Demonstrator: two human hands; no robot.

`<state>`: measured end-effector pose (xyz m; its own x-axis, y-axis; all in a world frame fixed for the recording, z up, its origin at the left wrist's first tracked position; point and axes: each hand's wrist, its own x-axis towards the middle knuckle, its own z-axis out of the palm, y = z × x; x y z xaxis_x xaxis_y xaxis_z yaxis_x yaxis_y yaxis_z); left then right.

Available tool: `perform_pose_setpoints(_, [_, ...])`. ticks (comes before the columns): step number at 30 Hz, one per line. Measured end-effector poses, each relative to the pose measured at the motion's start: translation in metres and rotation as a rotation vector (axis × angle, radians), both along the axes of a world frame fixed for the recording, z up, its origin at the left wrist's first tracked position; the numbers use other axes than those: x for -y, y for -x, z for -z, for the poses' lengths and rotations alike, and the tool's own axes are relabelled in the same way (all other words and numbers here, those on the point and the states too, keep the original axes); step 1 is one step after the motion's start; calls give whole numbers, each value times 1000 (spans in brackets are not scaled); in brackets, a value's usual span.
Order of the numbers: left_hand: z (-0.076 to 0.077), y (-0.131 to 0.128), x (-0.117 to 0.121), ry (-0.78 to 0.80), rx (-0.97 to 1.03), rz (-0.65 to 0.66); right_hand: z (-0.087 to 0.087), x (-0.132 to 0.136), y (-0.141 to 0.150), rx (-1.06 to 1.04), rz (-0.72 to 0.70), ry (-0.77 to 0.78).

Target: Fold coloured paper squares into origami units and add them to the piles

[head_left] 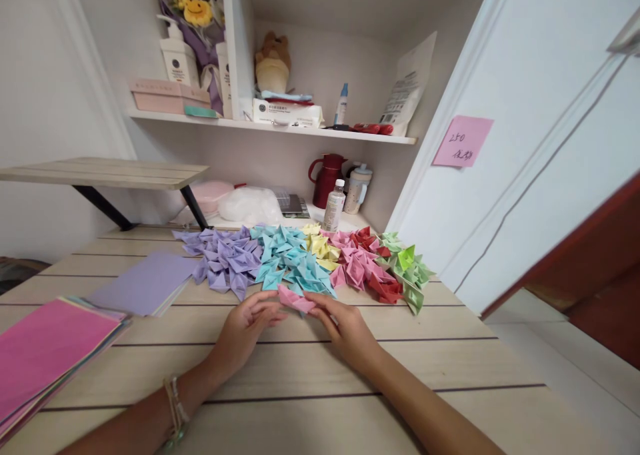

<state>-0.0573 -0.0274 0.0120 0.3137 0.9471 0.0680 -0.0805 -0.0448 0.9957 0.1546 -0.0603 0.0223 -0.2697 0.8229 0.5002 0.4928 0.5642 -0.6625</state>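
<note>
Bracelets (174,412) circle the left wrist, close to the camera, with the left forearm (120,402) coming in from 7 o'clock and the right forearm (430,402) from 5 o'clock. Both hands are nearly closed around one pink folded paper piece (295,300): the left hand (247,325) has its fingertips at the left end, its other fingers curled in, and the right hand (345,322) has its fingers at the right end. They hold it over the pale planked counter (300,375), at the near edge of a spread of folded pieces.

Taking the held piece as the clock's centre, purple folded pieces (230,258) lie at 10 o'clock, blue folded pieces (290,248) at 12 and yellow folded pieces (320,245) at 1. Pink folded pieces (357,265) mix with red folded pieces (385,287) between 2 and 3, with green folded pieces (413,275) beside them, nearly at 3. A clear bottle (334,205) stands upright at 1 o'clock, just behind the folded paper.

Flat purple sheets (145,282) lie at 9 o'clock; a stack with a bright pink sheet (50,355) on top sits between 8 and 9. Farther off at 2 o'clock, a pink note (463,140) with handwriting is stuck to the upright surface.
</note>
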Motion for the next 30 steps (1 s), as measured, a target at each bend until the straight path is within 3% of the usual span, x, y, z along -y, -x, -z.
perform_pose_setpoints(4, [0,1,1,-23,-22,22,2,0,2,-28,1,26])
perform_pose_setpoints(9, [-1,0,2,-46,-14,56,4,-1,3,24,-23,-49])
perform_pose_setpoints(13, [-2,-1,3,-46,-4,36,5,0,3,-29,-24,5])
perform_pose_setpoints(20, [-7,-1,5,-77,-97,27,-2,3,7,42,-50,-117])
perform_pose_setpoints(24, [-5,0,3,-73,-123,42,-4,5,9,-29,-62,-47])
perform_pose_setpoints(30, [-3,-1,1,-31,-99,27,0,5,12,-237,-52,190])
